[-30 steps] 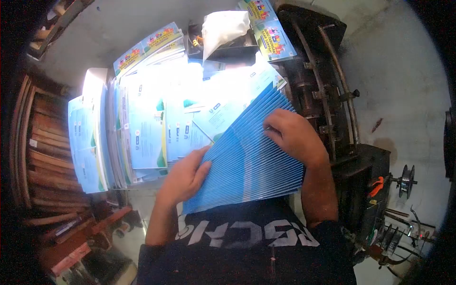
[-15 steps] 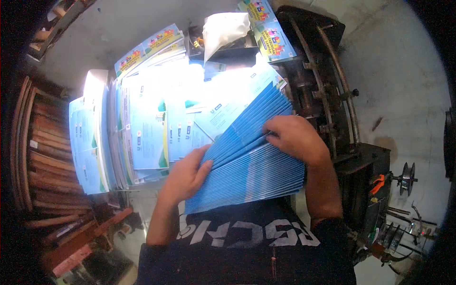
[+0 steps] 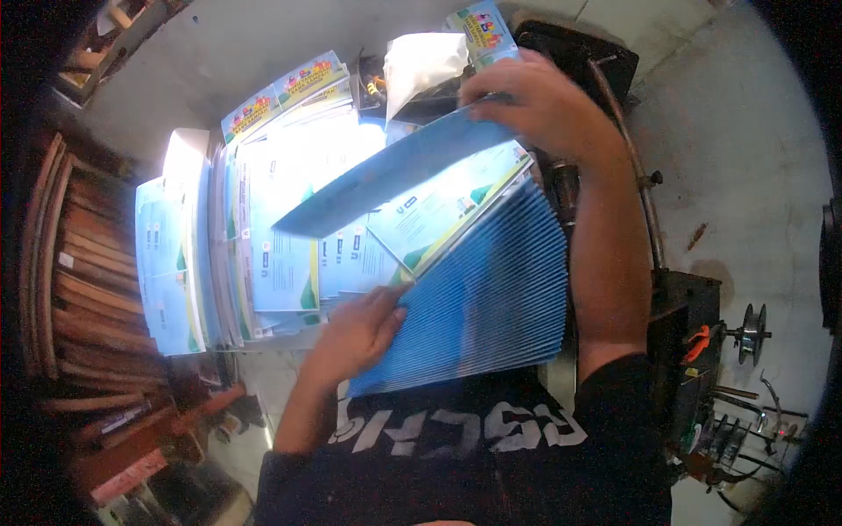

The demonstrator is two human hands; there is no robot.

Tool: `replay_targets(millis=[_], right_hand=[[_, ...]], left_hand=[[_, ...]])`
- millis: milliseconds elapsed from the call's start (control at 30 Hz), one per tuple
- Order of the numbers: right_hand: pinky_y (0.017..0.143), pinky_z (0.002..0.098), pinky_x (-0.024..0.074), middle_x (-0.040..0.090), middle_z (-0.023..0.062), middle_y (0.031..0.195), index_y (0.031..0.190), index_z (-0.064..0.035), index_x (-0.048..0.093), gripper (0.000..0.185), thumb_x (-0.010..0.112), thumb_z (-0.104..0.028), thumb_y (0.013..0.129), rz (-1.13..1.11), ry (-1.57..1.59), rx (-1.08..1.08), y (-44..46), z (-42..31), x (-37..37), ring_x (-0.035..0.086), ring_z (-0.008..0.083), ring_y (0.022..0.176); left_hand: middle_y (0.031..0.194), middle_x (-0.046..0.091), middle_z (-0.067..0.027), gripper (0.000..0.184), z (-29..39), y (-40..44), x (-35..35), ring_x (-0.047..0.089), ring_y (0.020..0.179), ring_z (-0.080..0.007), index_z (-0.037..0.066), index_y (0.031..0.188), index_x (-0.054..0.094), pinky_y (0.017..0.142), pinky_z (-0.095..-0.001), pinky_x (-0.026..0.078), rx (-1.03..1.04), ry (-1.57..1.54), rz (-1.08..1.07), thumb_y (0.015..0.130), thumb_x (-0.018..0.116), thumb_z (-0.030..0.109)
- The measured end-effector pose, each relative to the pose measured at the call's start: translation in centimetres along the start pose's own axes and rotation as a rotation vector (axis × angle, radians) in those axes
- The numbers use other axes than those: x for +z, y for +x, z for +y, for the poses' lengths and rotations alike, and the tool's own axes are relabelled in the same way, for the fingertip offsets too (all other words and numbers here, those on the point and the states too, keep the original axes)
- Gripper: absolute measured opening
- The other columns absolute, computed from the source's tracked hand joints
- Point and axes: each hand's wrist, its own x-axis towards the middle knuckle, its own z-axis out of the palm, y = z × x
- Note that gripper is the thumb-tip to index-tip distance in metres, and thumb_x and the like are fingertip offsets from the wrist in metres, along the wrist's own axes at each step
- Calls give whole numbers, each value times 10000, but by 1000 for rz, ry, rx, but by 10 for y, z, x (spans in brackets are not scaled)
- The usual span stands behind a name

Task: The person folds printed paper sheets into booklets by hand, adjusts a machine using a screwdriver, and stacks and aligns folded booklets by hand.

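Note:
A thick fanned stack of blue sheets (image 3: 482, 298) lies slanted in front of the dark shirt, its edges stepped like narrow ribs. My left hand (image 3: 364, 333) grips the stack's left edge, with thumb and fingers pressed on it. Up and to the right, my right hand (image 3: 535, 101) is closed on the right end of a lifted blue bundle (image 3: 399, 171). That bundle stretches down to the left, over the printed light-blue sheets (image 3: 285, 263); how many sheets it has cannot be made out.
A white bag (image 3: 424, 70) sits behind the printed sheets. Yellow-topped printed sheets (image 3: 285, 95) lie at the back left. Wooden slats (image 3: 105, 298) stand at the left. A dark metal machine (image 3: 574, 53) with a long bar is at the right, near a metal spool (image 3: 752, 335).
My right hand has moved up and away from the fanned stack, carrying a blue bundle off its upper part. My left hand stays at the stack's left edge, slightly further right.

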Motion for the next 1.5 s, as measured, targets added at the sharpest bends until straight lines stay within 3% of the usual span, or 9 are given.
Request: replay_targets(millis=[133, 267, 333, 467, 900, 1200, 1300, 1400, 1500], right_hand=[[885, 358, 482, 696, 122, 970, 1010, -61, 709, 265, 706, -226, 802, -628, 85, 318, 22, 52, 52, 650, 301, 931], [885, 407, 477, 699, 98, 994, 1050, -149, 714, 287, 723, -253, 782, -663, -94, 411, -10, 73, 79, 644, 289, 983], [882, 392, 482, 663, 117, 1018, 1059, -70, 686, 287, 718, -203, 807, -182, -190, 292, -36, 60, 75, 621, 270, 1006], [829, 388, 505, 642, 118, 968, 959, -75, 671, 165, 683, -155, 815, -288, 236, 350, -66, -3, 35, 632, 303, 914], [790, 366, 485, 625, 61, 912, 796, -73, 687, 44, 680, -116, 789, -552, -52, 231, -84, -46, 41, 606, 224, 884], [1061, 515, 293, 691, 31, 1038, 1020, -180, 713, 192, 593, -243, 885, 98, -326, -1, -16, -12, -33, 606, 213, 1063], [1055, 424, 357, 662, 88, 1151, 1124, -138, 693, 283, 541, -117, 886, -318, -70, 218, 27, 5, 21, 574, 278, 1096], [905, 380, 486, 710, 109, 964, 1037, -160, 727, 295, 604, -230, 779, -478, -87, 202, 38, 43, 81, 671, 284, 880], [1025, 499, 355, 693, 91, 1042, 1071, -214, 716, 303, 591, -242, 797, -658, -171, 304, 26, 55, 110, 628, 285, 1035]], left_hand=[[1214, 574, -223, 430, -7, -1, 7, 562, 1119, -384, 42, 1339, 481, 967, -423, 438, 115, -10, -3, 960, 466, 244], [1159, 579, -215, 434, -4, -2, 8, 571, 1073, -377, 28, 1332, 479, 935, -424, 445, 68, -57, 49, 963, 468, 257], [1101, 586, -212, 432, -4, 1, 7, 574, 1028, -376, 19, 1324, 481, 908, -428, 449, 76, -72, 79, 965, 468, 260], [1174, 579, -219, 456, -2, 4, 1, 576, 1083, -365, 9, 1332, 471, 934, -413, 447, 20, -100, 47, 956, 503, 264], [1222, 579, -228, 475, -4, 5, -1, 578, 1120, -355, -4, 1335, 471, 960, -402, 444, -10, -105, 39, 944, 532, 260], [1148, 596, -235, 415, -7, 6, 4, 589, 1060, -389, 13, 1304, 502, 915, -429, 456, 25, -30, 82, 960, 492, 246], [1191, 586, -239, 429, -3, 6, 5, 582, 1093, -386, -2, 1307, 497, 944, -423, 443, 60, -46, 75, 973, 470, 267], [1237, 581, -241, 460, -6, 5, 4, 581, 1126, -376, -18, 1322, 487, 978, -415, 429, 66, -69, 62, 983, 458, 291], [1223, 593, -238, 445, -4, 4, 6, 584, 1121, -373, -9, 1318, 495, 969, -408, 434, 24, -62, 71, 983, 456, 282]])
